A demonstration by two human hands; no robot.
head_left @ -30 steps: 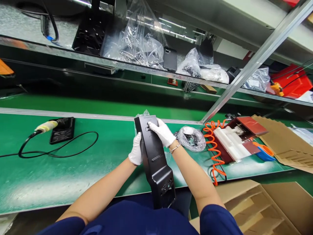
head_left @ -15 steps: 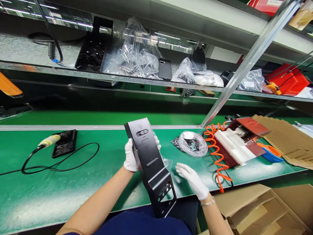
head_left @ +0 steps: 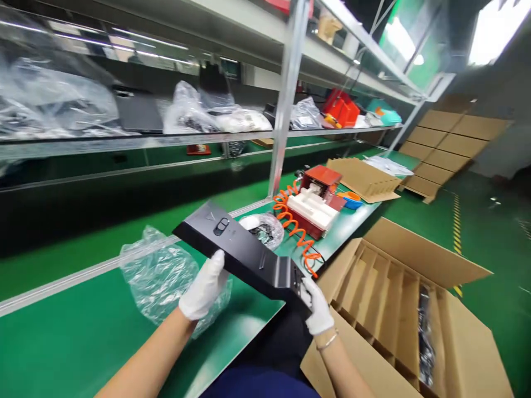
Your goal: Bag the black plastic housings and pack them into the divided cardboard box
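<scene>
Long black bent panel (head_left: 246, 251) gripped by white-gloved left hand (head_left: 204, 287) and white-gloved right hand (head_left: 318, 309), held over green tabletop (head_left: 62, 342), crumpled clear plastic film (head_left: 160, 276) seen nearby.

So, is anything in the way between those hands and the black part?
Nothing visible but the white gloves: the left hand and right hand both hold the black part. Clear plastic shows behind the left hand.

The left hand (head_left: 203, 291) is partly hidden by the black part (head_left: 244, 249); at ten o'clock, the plastic bag (head_left: 62, 94) is blurred and cut off.
</scene>
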